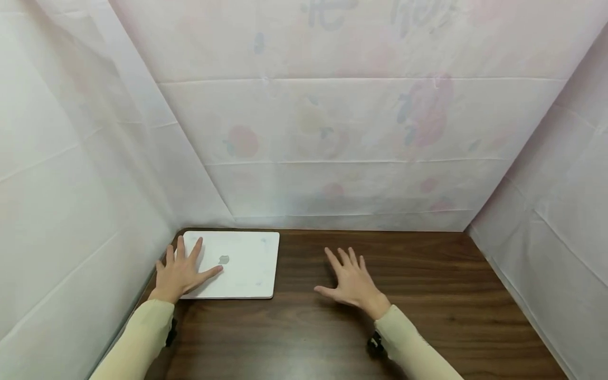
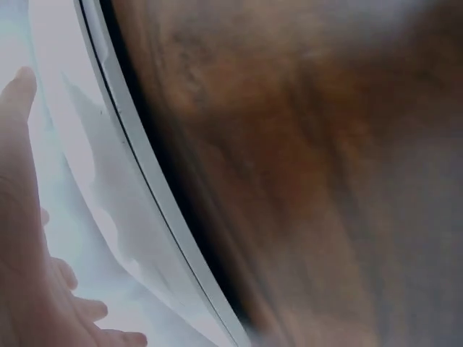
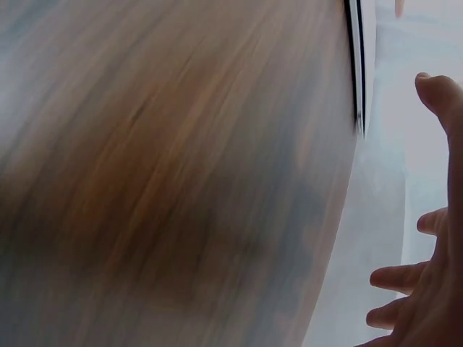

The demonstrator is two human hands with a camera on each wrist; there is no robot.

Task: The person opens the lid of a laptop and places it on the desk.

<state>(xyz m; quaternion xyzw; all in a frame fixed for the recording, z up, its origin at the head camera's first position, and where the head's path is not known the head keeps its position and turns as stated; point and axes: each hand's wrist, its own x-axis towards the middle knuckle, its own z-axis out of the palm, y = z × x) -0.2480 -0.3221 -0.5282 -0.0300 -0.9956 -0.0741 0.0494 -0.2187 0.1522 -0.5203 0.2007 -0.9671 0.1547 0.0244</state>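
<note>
A closed silver laptop point(image 1: 252, 264) with an apple logo on its lid lies flat at the back left of the table. Over its left part is my left hand point(image 1: 178, 274), fingers spread and thumb pointing toward the logo. The left wrist view shows the laptop's front edge point(image 2: 152, 173) below that hand, with a thin dark seam along it. To the right of the laptop, my right hand point(image 1: 353, 285) is spread above the bare wood and holds nothing. In the right wrist view its fingers point(image 3: 398, 278) are apart, and the laptop's edge point(image 3: 358, 65) shows at the top.
The dark wood-grain table point(image 1: 437, 306) is bounded by white cloth at the left, the back and the right. Faded fruit prints show on the back cloth point(image 1: 332, 126). A small black device point(image 1: 375, 345) is strapped at the right wrist, by the pale sleeve point(image 1: 408, 338).
</note>
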